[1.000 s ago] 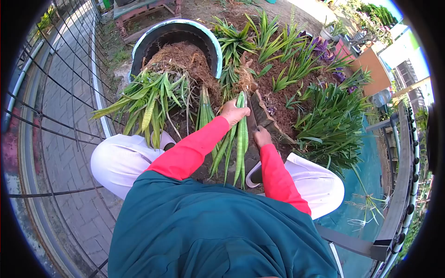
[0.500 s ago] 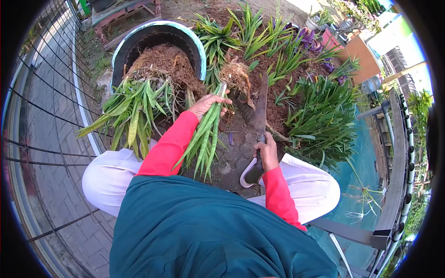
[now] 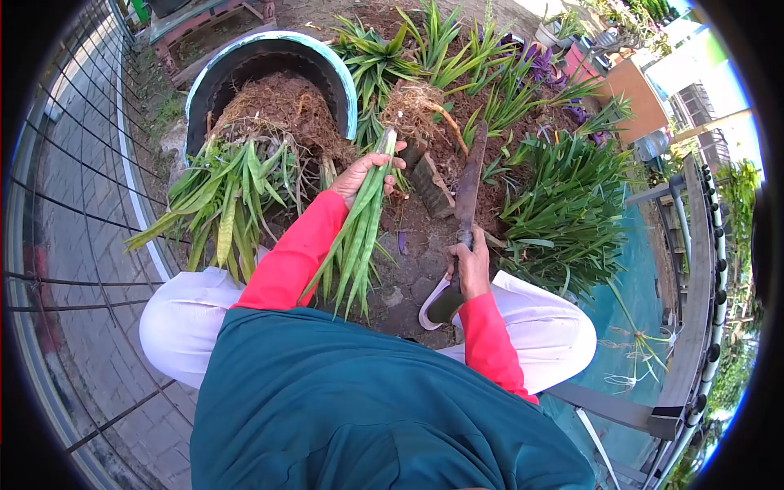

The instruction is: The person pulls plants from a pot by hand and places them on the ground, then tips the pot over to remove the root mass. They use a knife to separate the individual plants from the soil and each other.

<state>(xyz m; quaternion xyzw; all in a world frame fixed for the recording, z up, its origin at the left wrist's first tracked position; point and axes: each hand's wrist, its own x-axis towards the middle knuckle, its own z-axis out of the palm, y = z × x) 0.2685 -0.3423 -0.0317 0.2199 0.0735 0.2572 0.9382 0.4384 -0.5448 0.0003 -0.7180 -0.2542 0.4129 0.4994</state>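
Note:
My left hand (image 3: 366,175) is closed around the leaf bases of an uprooted snake plant (image 3: 359,238). Its long mottled green leaves hang toward me, and its tangled root ball (image 3: 411,109) points away. Wrapped in my right hand (image 3: 470,266) is the handle of a machete (image 3: 469,181), its dark, dirty blade pointing away, just right of the roots and apart from my left hand. Beneath the root ball lies a rough brown block (image 3: 431,186) on the soil. To the left, more snake plants (image 3: 233,196) spill with their root mass out of a tipped black pot (image 3: 336,67).
A thick heap of long green leaves (image 3: 563,212) lies at the right on a teal surface (image 3: 645,269). Planted leafy clumps (image 3: 371,61) grow in the soil beyond. A wire fence (image 3: 90,163) runs along the left, and a metal frame (image 3: 690,302) along the right.
The machete's blade has swung slightly right, away from the roots. The snake plant's root ball has shifted slightly up and away, showing more of the block beneath. Both hands keep their holds.

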